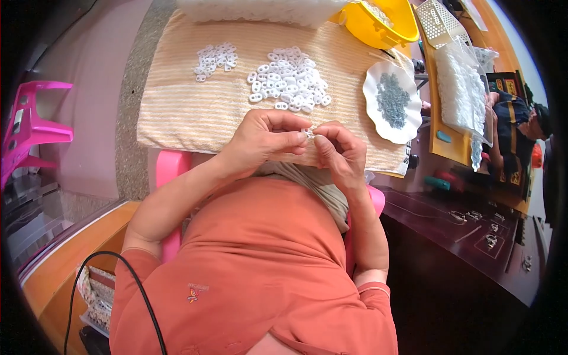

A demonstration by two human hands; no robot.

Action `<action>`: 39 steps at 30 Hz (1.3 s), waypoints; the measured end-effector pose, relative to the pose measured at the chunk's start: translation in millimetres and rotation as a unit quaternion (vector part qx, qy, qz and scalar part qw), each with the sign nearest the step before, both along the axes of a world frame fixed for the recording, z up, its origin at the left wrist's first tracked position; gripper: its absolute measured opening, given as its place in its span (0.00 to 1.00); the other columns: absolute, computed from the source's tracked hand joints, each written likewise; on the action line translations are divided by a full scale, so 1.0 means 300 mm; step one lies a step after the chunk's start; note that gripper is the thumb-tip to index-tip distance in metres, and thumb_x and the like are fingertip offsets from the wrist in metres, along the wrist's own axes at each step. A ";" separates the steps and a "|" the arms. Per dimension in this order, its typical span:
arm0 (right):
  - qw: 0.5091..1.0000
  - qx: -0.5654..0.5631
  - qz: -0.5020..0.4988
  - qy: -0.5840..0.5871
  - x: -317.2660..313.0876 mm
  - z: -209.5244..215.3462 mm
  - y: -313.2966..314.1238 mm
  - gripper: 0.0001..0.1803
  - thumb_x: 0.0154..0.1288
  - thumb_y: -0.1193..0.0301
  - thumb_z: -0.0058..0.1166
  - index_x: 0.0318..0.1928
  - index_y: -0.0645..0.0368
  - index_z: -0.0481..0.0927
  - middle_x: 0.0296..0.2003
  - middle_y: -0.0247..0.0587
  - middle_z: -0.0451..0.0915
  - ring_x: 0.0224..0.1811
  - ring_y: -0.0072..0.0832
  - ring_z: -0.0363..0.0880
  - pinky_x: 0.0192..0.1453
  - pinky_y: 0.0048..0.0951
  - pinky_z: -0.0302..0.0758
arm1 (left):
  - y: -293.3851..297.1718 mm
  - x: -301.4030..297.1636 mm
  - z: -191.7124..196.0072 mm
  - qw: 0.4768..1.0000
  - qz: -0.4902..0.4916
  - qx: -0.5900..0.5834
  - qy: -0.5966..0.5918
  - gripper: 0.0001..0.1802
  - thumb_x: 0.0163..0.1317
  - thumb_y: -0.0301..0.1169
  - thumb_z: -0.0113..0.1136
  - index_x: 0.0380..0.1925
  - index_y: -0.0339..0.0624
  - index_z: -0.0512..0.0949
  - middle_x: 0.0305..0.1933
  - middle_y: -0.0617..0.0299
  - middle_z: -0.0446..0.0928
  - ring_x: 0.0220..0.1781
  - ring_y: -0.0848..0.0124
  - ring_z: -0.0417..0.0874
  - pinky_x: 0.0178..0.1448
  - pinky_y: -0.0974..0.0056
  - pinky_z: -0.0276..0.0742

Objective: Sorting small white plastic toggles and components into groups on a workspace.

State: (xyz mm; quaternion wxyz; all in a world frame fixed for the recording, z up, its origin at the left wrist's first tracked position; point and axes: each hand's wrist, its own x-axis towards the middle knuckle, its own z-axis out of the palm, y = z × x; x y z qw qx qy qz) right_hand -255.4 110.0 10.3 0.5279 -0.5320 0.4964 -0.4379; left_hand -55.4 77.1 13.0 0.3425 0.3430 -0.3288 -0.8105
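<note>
The front of a coral-red shirt (254, 290) lies nearest, its soft fabric creased across the belly, with a thin, smooth black cable (148, 299) curving over one side. Beyond it, a small white piece (308, 134) is held up between the two hands at the near edge of the worktop (177, 118). The left hand (263, 139) pinches it from the left with thumb and forefinger; the right hand (342, 149) grips its right end the same way, fingers curled. The piece looks rigid and glossy, though its exact outline is too small to tell.

Just past the fingertips, a heap of white oval links (290, 77), smooth, rounded and two-holed, is strewn on a cream-and-tan striped cloth (349, 77). To its left is a smaller pile of flat white pieces (216, 60). To the right, a white plate (371, 109) with a scalloped rim holds tiny grey bits (391, 99). Farther out are a glossy yellow basin (361, 32) and a filled, translucent plastic bag (254, 9).
</note>
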 end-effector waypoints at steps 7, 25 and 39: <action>0.997 0.019 -0.005 -0.074 0.017 -0.003 0.000 0.04 0.68 0.78 0.54 0.39 0.66 0.79 0.31 0.32 0.76 0.23 0.14 0.72 0.23 0.16 0.69 | -0.001 -0.005 -0.019 1.000 0.008 -0.006 0.013 0.11 0.62 0.23 0.63 0.44 0.32 0.79 0.37 0.59 0.82 0.37 0.75 0.83 0.44 0.71 0.82; 0.998 0.005 0.007 -0.056 0.012 -0.012 0.000 0.04 0.69 0.78 0.53 0.39 0.68 0.79 0.34 0.33 0.76 0.25 0.15 0.73 0.26 0.17 0.71 | -0.002 -0.003 -0.022 0.999 -0.002 0.034 0.021 0.10 0.62 0.24 0.63 0.43 0.33 0.79 0.37 0.60 0.82 0.38 0.75 0.83 0.45 0.70 0.83; 0.999 0.015 0.004 -0.045 0.013 -0.001 0.003 0.04 0.69 0.78 0.53 0.38 0.68 0.79 0.34 0.34 0.76 0.25 0.15 0.75 0.27 0.16 0.73 | -0.004 -0.002 -0.027 0.999 -0.006 0.039 0.032 0.11 0.61 0.24 0.63 0.44 0.34 0.79 0.37 0.60 0.82 0.38 0.75 0.83 0.46 0.69 0.84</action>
